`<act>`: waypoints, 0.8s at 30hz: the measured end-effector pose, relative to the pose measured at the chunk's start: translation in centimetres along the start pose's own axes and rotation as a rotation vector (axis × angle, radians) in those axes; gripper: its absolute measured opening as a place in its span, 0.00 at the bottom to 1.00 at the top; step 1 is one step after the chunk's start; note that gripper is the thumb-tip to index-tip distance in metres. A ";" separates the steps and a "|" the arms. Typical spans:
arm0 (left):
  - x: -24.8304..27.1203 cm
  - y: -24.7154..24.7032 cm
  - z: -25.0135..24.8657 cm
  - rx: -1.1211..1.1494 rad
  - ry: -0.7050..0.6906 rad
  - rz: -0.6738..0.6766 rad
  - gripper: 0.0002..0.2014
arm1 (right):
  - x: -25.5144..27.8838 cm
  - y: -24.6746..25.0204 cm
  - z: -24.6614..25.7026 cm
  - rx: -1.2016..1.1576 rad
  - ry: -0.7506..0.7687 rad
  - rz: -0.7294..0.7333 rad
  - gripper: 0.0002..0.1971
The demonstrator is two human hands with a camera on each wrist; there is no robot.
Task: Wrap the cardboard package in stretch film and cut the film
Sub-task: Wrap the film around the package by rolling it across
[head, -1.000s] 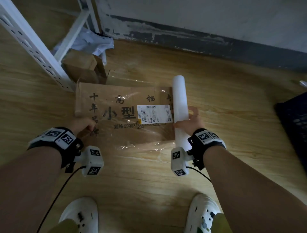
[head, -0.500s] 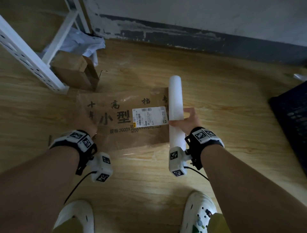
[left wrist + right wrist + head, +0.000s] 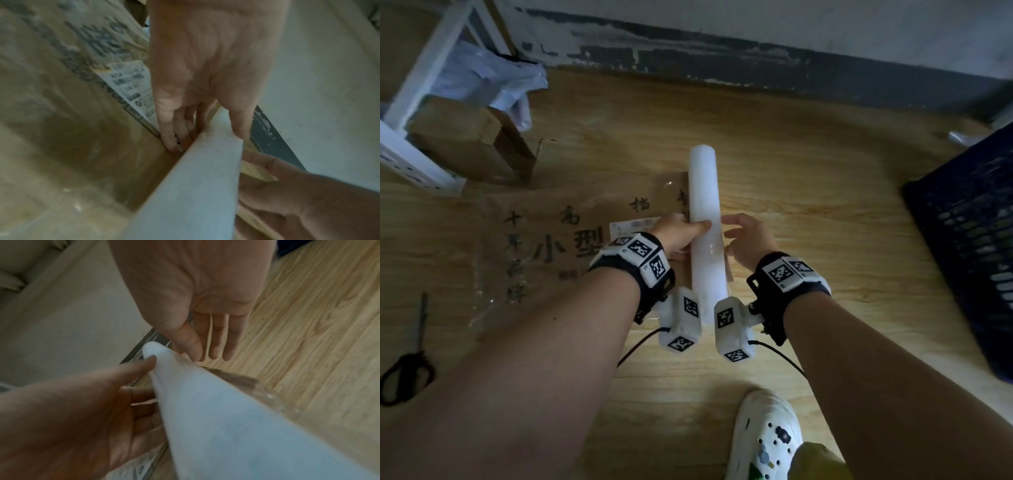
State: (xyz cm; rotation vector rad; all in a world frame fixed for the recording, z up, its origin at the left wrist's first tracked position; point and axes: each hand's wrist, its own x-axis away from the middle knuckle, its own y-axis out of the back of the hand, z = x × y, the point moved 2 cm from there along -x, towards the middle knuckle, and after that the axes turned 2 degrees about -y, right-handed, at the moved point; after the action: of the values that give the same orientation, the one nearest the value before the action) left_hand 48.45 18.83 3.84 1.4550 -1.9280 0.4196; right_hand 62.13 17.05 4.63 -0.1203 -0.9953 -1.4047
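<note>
The flat cardboard package (image 3: 544, 246) with black characters lies on the wooden floor under clear film. The white stretch film roll (image 3: 705, 222) lies along its right edge. My left hand (image 3: 686, 236) holds the roll from the left, thumb over the top and fingers (image 3: 174, 129) tucked between roll and package. To the right of the roll my right hand (image 3: 739, 233) is open, with its fingers (image 3: 218, 339) straight and around nothing. The left wrist view shows the right hand (image 3: 287, 186) close against the roll (image 3: 195, 186).
Black scissors (image 3: 410, 363) lie on the floor at the left. A dark blue plastic crate (image 3: 969, 240) stands at the right. A white metal shelf frame (image 3: 414, 102), a cardboard box (image 3: 469, 137) and a white bag are at the back left. My white shoe (image 3: 767, 442) is below.
My left hand left the package's left edge and came across to take the roll. My right hand let go of the roll and opened beside it.
</note>
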 end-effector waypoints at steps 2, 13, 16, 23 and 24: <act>-0.5 -0.2 -0.1 -0.034 0.026 -0.028 0.28 | 0.1 0.3 -0.1 0.039 0.023 0.004 0.24; -1.0 -1.3 -0.6 -0.182 -0.006 -0.228 0.22 | 0.2 -2.1 -2.0 0.144 -0.007 0.048 0.28; -1.1 -1.1 -0.7 -0.200 0.009 -0.202 0.26 | 0.1 -2.1 -2.0 0.250 -0.034 0.022 0.33; -0.9 -0.5 -0.7 -0.165 0.011 -0.214 0.23 | 0.0 -1.2 -1.1 0.304 -0.054 0.024 0.36; -0.8 -0.4 -0.7 -0.155 0.010 -0.204 0.23 | 0.0 -1.2 -1.1 0.305 -0.062 0.030 0.37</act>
State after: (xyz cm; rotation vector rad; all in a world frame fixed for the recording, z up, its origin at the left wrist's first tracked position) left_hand 49.20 19.70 3.70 1.5245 -1.7416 0.1792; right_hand 61.68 16.17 3.41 0.0478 -1.2426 -1.2124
